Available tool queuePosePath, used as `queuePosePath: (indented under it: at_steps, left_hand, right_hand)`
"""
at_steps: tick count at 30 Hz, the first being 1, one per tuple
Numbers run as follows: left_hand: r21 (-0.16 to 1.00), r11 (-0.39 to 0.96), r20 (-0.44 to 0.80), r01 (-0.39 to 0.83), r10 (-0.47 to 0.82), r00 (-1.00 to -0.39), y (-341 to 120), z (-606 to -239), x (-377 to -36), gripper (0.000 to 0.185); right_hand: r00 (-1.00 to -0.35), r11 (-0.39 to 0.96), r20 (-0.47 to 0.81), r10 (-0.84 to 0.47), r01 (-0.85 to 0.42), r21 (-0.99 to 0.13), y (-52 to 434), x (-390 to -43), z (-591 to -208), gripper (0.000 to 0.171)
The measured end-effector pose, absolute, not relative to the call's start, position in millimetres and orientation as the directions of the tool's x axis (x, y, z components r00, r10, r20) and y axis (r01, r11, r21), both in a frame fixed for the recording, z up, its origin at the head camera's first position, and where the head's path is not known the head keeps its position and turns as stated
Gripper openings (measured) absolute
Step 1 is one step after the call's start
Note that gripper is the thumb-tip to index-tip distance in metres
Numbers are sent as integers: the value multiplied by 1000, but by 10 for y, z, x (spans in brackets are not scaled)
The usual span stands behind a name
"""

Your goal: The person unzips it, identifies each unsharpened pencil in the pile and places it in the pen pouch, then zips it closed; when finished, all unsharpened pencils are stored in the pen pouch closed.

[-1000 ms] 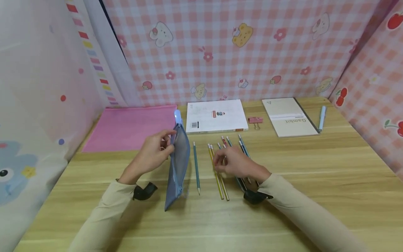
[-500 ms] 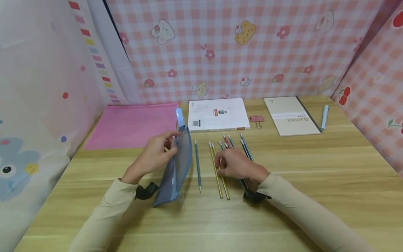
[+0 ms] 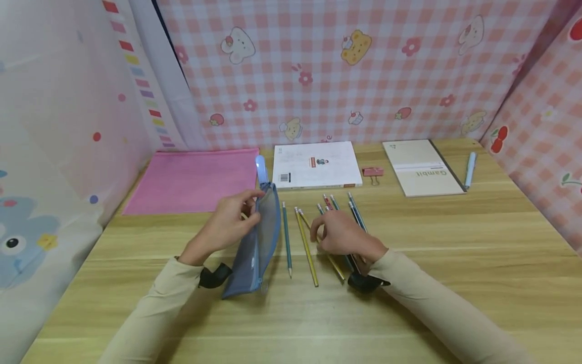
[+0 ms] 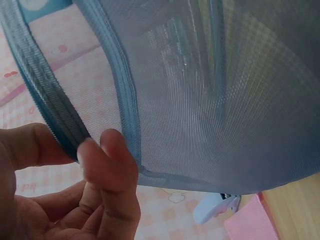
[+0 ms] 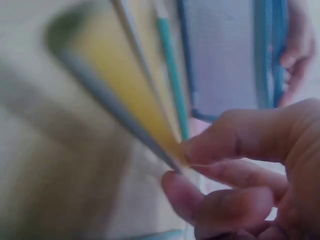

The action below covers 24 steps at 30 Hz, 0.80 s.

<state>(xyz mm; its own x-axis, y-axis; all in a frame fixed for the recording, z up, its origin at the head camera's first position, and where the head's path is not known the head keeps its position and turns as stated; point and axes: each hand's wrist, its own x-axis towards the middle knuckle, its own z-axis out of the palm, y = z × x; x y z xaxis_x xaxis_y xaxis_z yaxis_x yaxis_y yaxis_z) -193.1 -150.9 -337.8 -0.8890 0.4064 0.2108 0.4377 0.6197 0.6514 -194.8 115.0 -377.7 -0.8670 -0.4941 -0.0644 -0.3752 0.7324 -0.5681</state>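
In the head view, my left hand [image 3: 227, 225] pinches the top edge of a blue mesh zipper pouch [image 3: 245, 265], which stands tilted on the table with its mouth apart. Its zipper edge [image 4: 42, 80] lies between thumb and fingers in the left wrist view. My right hand [image 3: 341, 232] pinches one yellow pencil [image 3: 337, 268] between thumb and fingertip; in the right wrist view this pencil [image 5: 117, 85] is blurred and close. Left of it lie another yellow pencil [image 3: 307, 250] and a teal pencil [image 3: 287, 240]. Several more pencils [image 3: 356, 215] are partly hidden under the right hand.
Along the back are a pink pouch [image 3: 195, 182], a white book [image 3: 295, 174], a pink binder clip [image 3: 373, 172], a cream notebook [image 3: 418, 174] and a light-blue pen [image 3: 470, 169]. A light-blue object [image 3: 261, 169] with a metal part sits behind the mesh pouch.
The two yellow pencils, nearly parallel before, have spread: one shifted left, and the pinched one swung its lower end right. The mesh pouch's lower end moved left, and its mouth shifted slightly right.
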Motion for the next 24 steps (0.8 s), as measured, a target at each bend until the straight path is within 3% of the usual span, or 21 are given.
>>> queuePosePath:
  at_steps: [5, 10, 15, 18, 24]
  left_hand:
    - [692, 596, 187, 407, 396, -899, -1485, -3368, -1914, 46]
    - [763, 548, 147, 341, 368, -918, -1455, -3356, -1897, 48]
    - [793, 520, 145, 319, 347, -926, -1411, -3333, -1905, 49]
    - [806, 503, 144, 312, 344, -928, -1398, -3326, -1912, 50]
    - [810, 501, 151, 304, 323, -934, -1429, -3346, -1900, 50]
  right_hand:
    - [-886, 617, -29, -462, -298, -728, 1163, -2014, -3623, 25]
    - [-919, 349, 33, -393, -182, -920, 1042, -2054, -3441, 25]
    - [-931, 146, 177, -318, -232, -962, 763, -2066, -3354, 21]
    - [-935, 184, 216, -283, -274, -944, 584, -2032, -3378, 20]
    - [-918, 422, 217, -332, -350, -837, 392, -1884, -3470, 19]
